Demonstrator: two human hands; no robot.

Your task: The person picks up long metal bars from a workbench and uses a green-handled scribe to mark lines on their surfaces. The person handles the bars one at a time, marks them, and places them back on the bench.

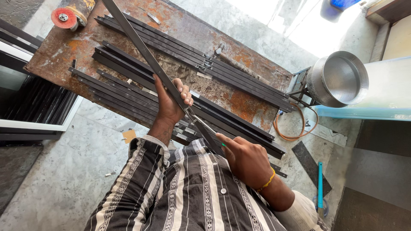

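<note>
Above the rusty workbench [239, 100], the left hand [171, 102] wraps closed around a long dark metal bar [141, 49], lifted at a slant. The right hand [246, 160], loosely curled, pinches a thin tool [206, 127] against it.

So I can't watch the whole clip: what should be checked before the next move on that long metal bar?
1. Left hand gripping the long metal bar: ok.
2. Right hand holding a thin tool against the bar: ok.
3. What kind of tool it is: cannot tell.
4. Bar resting steady on the rusty table: cannot tell, its far end leaves the picture.
5. Angle grinder lying apart from both hands: ok.
6. Gloves on hands: not ok, both bare.
</note>
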